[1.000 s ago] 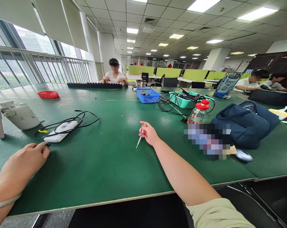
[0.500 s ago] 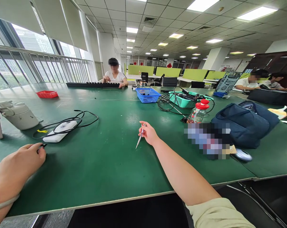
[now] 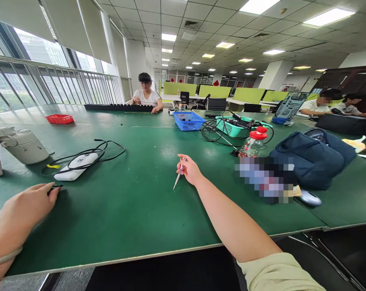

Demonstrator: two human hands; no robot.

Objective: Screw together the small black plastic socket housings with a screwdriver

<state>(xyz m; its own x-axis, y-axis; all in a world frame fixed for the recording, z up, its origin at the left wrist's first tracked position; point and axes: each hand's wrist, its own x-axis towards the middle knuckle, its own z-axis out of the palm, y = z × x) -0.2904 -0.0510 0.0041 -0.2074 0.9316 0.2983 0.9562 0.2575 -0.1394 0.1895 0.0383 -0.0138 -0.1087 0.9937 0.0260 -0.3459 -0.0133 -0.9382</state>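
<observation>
My right hand [image 3: 190, 169] rests on the green table [image 3: 134, 210] near its middle, fingers pinched on a small screwdriver [image 3: 178, 178] whose tip points down-left onto the table. My left hand [image 3: 28, 208] lies at the near left, fingers curled over a small black thing [image 3: 56, 187] at its fingertips; I cannot make out what it is. Just beyond that hand sits a white power bank [image 3: 76, 165] wrapped in a black cable [image 3: 108, 151].
A beige kettle-like vessel [image 3: 22, 145] stands at the left. At the right lie a dark blue bag [image 3: 310, 159] and a red-capped bottle [image 3: 253, 144]. Blue basket [image 3: 189, 120], teal basket [image 3: 235, 128] and red tray [image 3: 60, 119] sit farther back. People sit at the far tables.
My left hand has slid slightly left and toward me along the table. My right hand and the screwdriver have stayed put.
</observation>
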